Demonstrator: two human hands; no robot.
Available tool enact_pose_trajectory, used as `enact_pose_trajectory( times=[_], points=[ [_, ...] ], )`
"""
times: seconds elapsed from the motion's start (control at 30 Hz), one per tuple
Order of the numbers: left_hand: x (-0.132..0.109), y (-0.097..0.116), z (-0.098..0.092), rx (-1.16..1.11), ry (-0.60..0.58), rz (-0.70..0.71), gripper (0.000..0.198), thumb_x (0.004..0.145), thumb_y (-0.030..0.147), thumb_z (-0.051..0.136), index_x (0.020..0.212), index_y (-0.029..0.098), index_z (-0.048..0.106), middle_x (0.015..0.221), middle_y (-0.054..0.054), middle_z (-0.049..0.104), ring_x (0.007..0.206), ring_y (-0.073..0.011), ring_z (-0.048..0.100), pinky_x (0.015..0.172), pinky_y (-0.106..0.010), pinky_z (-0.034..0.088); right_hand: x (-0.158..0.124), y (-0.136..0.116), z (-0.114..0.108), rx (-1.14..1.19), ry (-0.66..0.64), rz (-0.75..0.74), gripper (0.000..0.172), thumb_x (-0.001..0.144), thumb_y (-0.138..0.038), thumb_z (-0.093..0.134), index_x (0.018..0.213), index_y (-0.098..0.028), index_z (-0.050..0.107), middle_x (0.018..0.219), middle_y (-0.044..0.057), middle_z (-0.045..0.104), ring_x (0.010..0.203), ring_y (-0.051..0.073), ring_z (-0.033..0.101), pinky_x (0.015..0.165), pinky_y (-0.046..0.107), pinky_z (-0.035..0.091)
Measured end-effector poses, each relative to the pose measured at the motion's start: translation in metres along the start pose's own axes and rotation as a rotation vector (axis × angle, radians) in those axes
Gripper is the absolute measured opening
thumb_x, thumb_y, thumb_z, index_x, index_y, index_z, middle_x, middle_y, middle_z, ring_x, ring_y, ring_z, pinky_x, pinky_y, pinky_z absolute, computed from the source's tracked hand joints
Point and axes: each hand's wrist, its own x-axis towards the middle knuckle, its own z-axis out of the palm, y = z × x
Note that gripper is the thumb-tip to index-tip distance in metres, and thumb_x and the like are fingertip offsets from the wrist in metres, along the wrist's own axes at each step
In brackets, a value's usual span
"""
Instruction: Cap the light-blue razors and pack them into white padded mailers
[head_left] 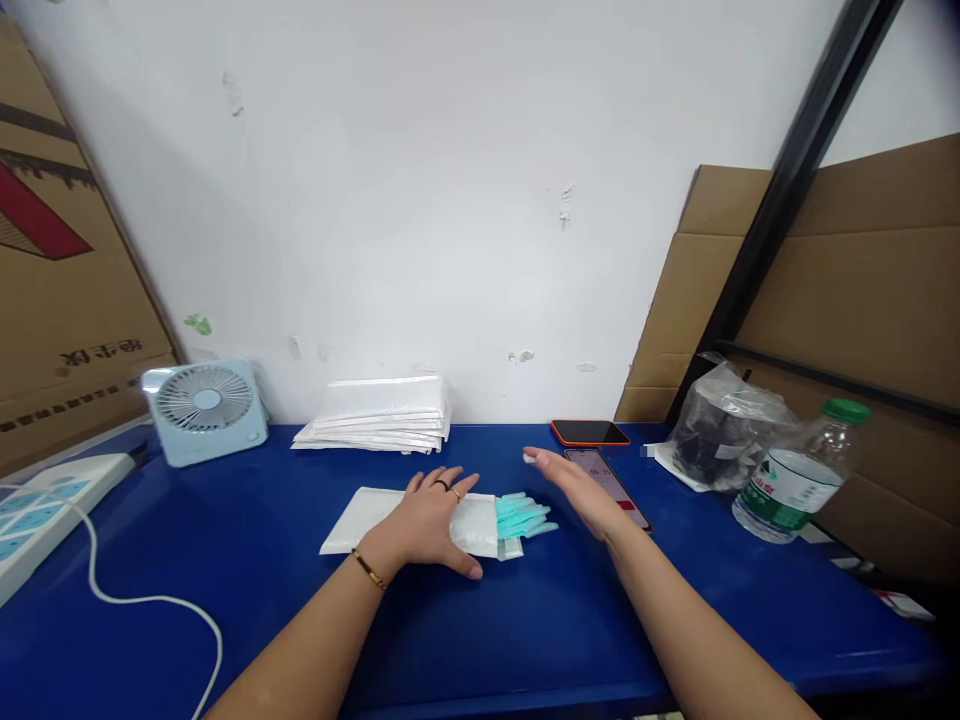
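A white padded mailer lies flat on the blue table, its mouth toward the right. Several folded teal face masks stick partway out of that mouth. Spread over the middle of the mailer is my left hand, palm down with fingers apart, pressing on it. My right hand hovers to the right of the masks, fingers stretched out and holding nothing. It is apart from the masks and partly covers a phone with a lit screen.
Behind the mailer sits a stack of white mailers by the wall. A light blue fan and a white power strip stand left. Right are an orange-edged phone, a plastic-wrapped dark object and a green-capped bottle.
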Motion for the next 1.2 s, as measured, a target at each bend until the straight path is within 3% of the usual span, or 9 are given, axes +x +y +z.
enact_pose_trajectory(
  times=[0.13, 0.23, 0.37, 0.5, 0.7, 0.8, 0.9, 1.03, 1.2],
  points=[
    [-0.016, -0.034, -0.019, 0.001, -0.021, -0.343, 0.104, 0.051, 0.077, 0.053, 0.138, 0.029, 0.020, 0.146, -0.011, 0.012, 0.131, -0.0405, 0.009, 0.095, -0.057, 0.024, -0.006, 0.016, 0.018, 0.290, 0.267, 0.137, 0.065, 0.085, -0.060, 0.020, 0.123, -0.017, 0.049, 0.132, 0.009, 0.045, 0.125, 0.021, 0.036, 0.105, 0.038, 0.025],
    [-0.025, -0.050, -0.027, -0.006, -0.001, -0.576, 0.100, 0.064, 0.080, 0.029, 0.136, 0.009, 0.028, 0.138, -0.022, 0.029, 0.129, -0.0386, 0.021, 0.095, -0.048, 0.031, -0.008, 0.015, 0.038, 0.333, 0.283, 0.169, 0.066, 0.085, -0.060, 0.020, 0.124, -0.015, 0.048, 0.132, 0.009, 0.045, 0.125, 0.021, 0.036, 0.106, 0.038, 0.023],
    [-0.026, -0.050, -0.028, -0.009, -0.080, -0.585, 0.094, 0.070, 0.076, 0.022, 0.126, 0.004, 0.043, 0.123, -0.023, 0.049, 0.114, -0.0348, 0.045, 0.089, -0.040, 0.038, -0.012, 0.002, 0.063, 0.383, 0.249, 0.198, 0.065, 0.085, -0.060, 0.019, 0.125, -0.016, 0.046, 0.133, 0.008, 0.044, 0.125, 0.020, 0.036, 0.105, 0.037, 0.027],
    [-0.025, -0.045, -0.029, -0.002, -0.071, -0.581, 0.090, 0.071, 0.075, 0.021, 0.126, 0.008, 0.044, 0.121, -0.020, 0.053, 0.110, -0.0333, 0.050, 0.086, -0.038, 0.040, -0.016, -0.008, 0.073, 0.447, 0.274, 0.225, 0.066, 0.086, -0.058, 0.019, 0.129, -0.014, 0.041, 0.136, 0.008, 0.040, 0.126, 0.020, 0.034, 0.104, 0.036, 0.031],
    [-0.034, -0.039, -0.036, -0.058, -0.215, -0.470, 0.107, 0.050, 0.078, 0.049, 0.135, 0.014, 0.032, 0.129, -0.018, 0.045, 0.114, -0.0350, 0.046, 0.089, -0.041, 0.039, -0.021, -0.010, 0.074, 0.612, 0.361, 0.205, 0.060, 0.082, -0.056, 0.037, 0.125, -0.016, 0.047, 0.133, 0.007, 0.045, 0.124, 0.022, 0.037, 0.105, 0.036, 0.028],
    [-0.039, -0.032, -0.039, -0.023, -0.249, -0.454, 0.122, 0.038, 0.071, 0.063, 0.139, 0.020, 0.019, 0.142, -0.017, 0.024, 0.128, -0.0406, 0.020, 0.094, -0.053, 0.031, -0.026, -0.007, 0.056, 0.441, 0.421, 0.156, 0.051, 0.079, -0.045, 0.048, 0.124, -0.022, 0.048, 0.133, 0.003, 0.043, 0.126, 0.021, 0.034, 0.106, 0.036, 0.023],
    [-0.039, -0.022, -0.038, -0.019, -0.265, -0.391, 0.130, 0.030, 0.058, 0.073, 0.140, 0.028, 0.011, 0.147, -0.011, 0.009, 0.131, -0.0415, -0.003, 0.094, -0.063, 0.023, -0.035, -0.005, 0.028, 0.013, 0.184, 0.091, 0.061, 0.065, -0.038, 0.065, 0.123, -0.026, 0.050, 0.132, 0.004, 0.042, 0.124, 0.025, 0.034, 0.104, 0.039, 0.025],
    [-0.034, -0.009, -0.032, -0.101, -0.336, -0.281, 0.124, 0.027, 0.043, 0.078, 0.137, 0.027, 0.023, 0.144, -0.012, 0.019, 0.131, -0.0373, 0.013, 0.099, -0.049, 0.029, -0.036, -0.006, 0.008, -0.339, -0.129, 0.081, 0.090, 0.044, -0.034, 0.079, 0.127, -0.021, 0.045, 0.121, 0.010, 0.046, 0.093, 0.023, 0.054, 0.079, 0.034, 0.046],
    [-0.031, -0.008, -0.026, -0.071, -0.281, -0.230, 0.104, 0.033, 0.042, 0.076, 0.128, 0.026, 0.040, 0.127, -0.011, 0.037, 0.120, -0.0345, 0.030, 0.092, -0.042, 0.037, -0.024, -0.010, 0.018, -0.246, -0.330, 0.063, 0.052, 0.055, -0.025, 0.072, 0.105, -0.015, 0.059, 0.082, 0.002, 0.061, 0.067, 0.013, 0.057, 0.059, 0.023, 0.046]
  ],
)
